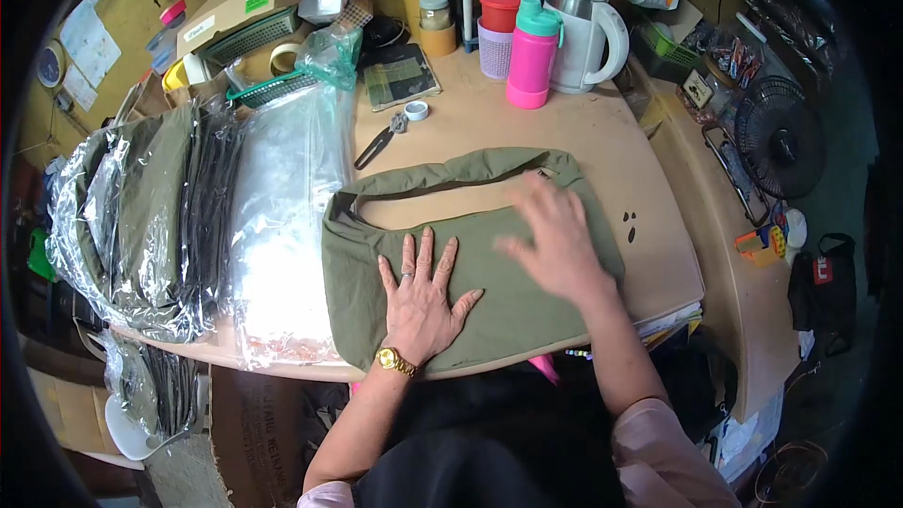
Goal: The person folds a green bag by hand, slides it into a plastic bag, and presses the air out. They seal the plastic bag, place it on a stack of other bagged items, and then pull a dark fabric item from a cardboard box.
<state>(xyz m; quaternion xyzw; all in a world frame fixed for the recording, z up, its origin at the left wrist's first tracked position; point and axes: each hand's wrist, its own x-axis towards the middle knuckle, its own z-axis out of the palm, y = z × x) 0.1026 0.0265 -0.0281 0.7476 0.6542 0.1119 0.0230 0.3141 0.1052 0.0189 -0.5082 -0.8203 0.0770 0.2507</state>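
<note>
An olive green shoulder bag [499, 310] lies flat on the table, its wide strap [451, 169] looped toward the back. My left hand [420, 296] rests on the lower left of the bag, fingers spread and palm down, with a gold watch on the wrist. Over the bag's right side is my right hand [550, 240], its fingers apart and blurred by motion, near the right end of the strap. Left of the bag lies a stack of clear plastic sleeves [287, 226].
Bagged olive items [150, 216] are piled at the left. Thread snips [376, 146] lie behind the bag. At the back stand a pink bottle [533, 61] and a white kettle [578, 38]. Small dark pieces [630, 226] lie on the right, with a fan [781, 136] beyond the table.
</note>
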